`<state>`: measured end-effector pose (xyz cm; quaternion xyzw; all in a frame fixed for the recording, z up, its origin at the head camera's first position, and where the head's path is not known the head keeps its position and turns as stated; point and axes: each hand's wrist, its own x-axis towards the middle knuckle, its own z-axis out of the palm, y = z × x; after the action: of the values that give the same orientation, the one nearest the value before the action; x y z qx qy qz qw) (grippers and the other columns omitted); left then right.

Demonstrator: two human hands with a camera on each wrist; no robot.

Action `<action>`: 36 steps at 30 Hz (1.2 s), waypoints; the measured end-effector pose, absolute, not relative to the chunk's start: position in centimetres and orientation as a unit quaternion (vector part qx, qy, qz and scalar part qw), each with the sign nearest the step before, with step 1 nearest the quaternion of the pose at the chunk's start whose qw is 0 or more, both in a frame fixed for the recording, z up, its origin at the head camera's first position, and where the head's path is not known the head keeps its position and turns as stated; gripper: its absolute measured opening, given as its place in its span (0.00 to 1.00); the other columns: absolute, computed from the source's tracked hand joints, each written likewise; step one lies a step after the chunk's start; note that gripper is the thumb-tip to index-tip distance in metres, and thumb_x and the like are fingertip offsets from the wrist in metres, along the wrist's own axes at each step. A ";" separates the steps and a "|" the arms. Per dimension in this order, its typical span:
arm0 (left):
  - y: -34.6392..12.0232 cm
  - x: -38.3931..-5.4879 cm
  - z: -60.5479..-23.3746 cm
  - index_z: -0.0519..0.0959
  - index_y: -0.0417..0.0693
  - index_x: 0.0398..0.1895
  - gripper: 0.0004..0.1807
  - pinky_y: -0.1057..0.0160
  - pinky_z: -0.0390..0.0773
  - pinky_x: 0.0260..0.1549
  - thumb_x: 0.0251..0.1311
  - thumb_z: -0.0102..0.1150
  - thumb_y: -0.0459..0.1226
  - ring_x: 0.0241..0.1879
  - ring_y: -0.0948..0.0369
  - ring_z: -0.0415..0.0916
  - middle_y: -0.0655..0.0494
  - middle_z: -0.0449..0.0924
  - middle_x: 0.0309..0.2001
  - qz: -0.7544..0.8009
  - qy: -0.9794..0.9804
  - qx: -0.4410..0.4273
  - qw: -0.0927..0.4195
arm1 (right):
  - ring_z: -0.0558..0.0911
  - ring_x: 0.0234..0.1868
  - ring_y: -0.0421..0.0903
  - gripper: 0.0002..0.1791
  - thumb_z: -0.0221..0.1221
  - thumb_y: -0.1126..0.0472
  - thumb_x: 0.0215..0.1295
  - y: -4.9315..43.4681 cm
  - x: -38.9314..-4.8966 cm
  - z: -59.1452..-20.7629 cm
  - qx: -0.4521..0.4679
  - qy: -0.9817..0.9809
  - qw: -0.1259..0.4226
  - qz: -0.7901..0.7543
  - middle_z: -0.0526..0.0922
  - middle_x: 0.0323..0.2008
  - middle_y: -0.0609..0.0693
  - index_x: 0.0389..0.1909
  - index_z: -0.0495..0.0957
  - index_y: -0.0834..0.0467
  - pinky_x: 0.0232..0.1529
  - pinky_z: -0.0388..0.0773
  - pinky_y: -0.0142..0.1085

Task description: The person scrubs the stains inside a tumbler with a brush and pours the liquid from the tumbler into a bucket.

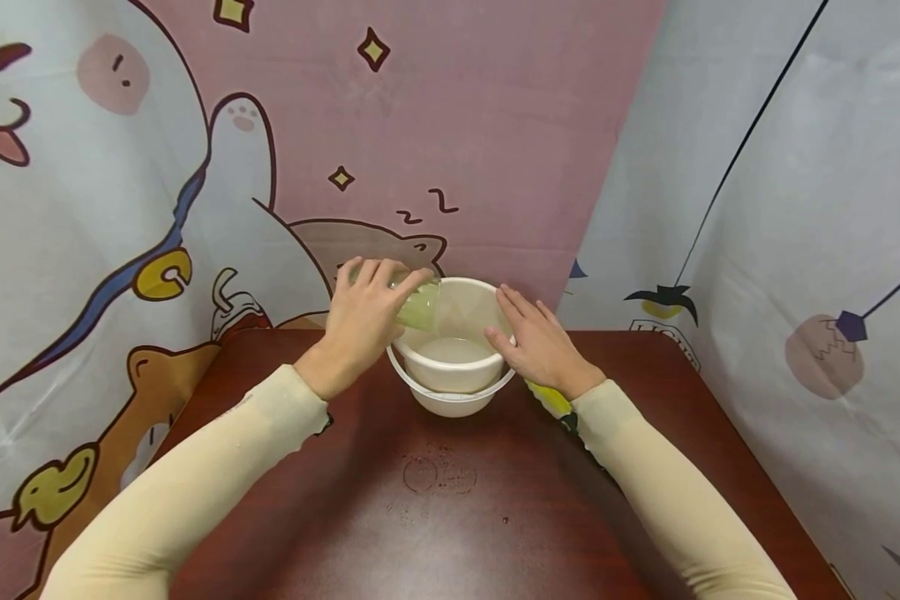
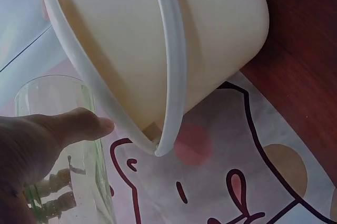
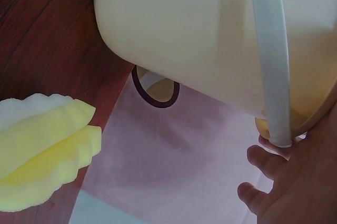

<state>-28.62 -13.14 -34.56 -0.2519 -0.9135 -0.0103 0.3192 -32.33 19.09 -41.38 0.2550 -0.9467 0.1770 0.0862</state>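
My left hand (image 1: pixel 371 304) grips a pale green, see-through drinking glass (image 1: pixel 418 310), tipped so its mouth is over a cream bucket (image 1: pixel 450 379). In the left wrist view, the thumb lies across the glass (image 2: pixel 87 176), close beside the bucket's rim. Cloudy-looking liquid (image 1: pixel 453 350) covers the bucket's bottom. On the opposite side, my right hand (image 1: pixel 543 346) rests on the rim with its fingers mostly straight and its thumb over the edge. The bucket's white handle (image 2: pixel 176 50) hangs down around its front.
A yellow and white sponge (image 3: pixel 47 139) with wavy edges lies on the dark red table (image 1: pixel 330 517), right of the bucket and partly under my right wrist. Wet ring marks (image 1: pixel 438 475) show in front of the bucket. A printed cloth (image 1: pixel 480 150) stands behind the table.
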 end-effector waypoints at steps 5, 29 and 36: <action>-13.0 -28.6 -34.7 0.78 0.69 0.80 0.53 0.33 0.71 0.81 0.49 0.95 0.38 0.69 0.44 0.82 0.49 0.84 0.69 0.029 -0.903 -0.262 0.340 | 0.57 0.97 0.59 0.49 0.44 0.32 0.92 19.0 -32.3 -41.4 0.256 -0.947 0.086 0.177 0.52 0.97 0.58 0.96 0.51 0.61 0.94 0.48 0.69; -13.3 -28.9 -35.3 0.79 0.75 0.80 0.45 0.35 0.59 0.90 0.65 0.77 0.25 0.74 0.49 0.78 0.53 0.85 0.71 0.140 -0.852 -0.318 0.392 | 0.58 0.96 0.59 0.47 0.45 0.34 0.92 18.9 -32.3 -41.6 0.254 -0.945 0.093 0.185 0.55 0.96 0.59 0.96 0.52 0.60 0.94 0.50 0.70; -13.6 -28.9 -35.4 0.80 0.72 0.80 0.48 0.33 0.55 0.92 0.58 0.82 0.26 0.75 0.49 0.77 0.52 0.83 0.72 0.138 -0.863 -0.320 0.367 | 0.57 0.97 0.59 0.47 0.45 0.34 0.93 19.0 -32.5 -41.7 0.256 -0.945 0.093 0.183 0.54 0.96 0.59 0.96 0.52 0.61 0.94 0.51 0.70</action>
<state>-28.94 -13.58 -35.42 -0.3198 -0.8626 0.1376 0.3670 -32.51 19.01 -41.66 0.2559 -0.9446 0.1834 0.0925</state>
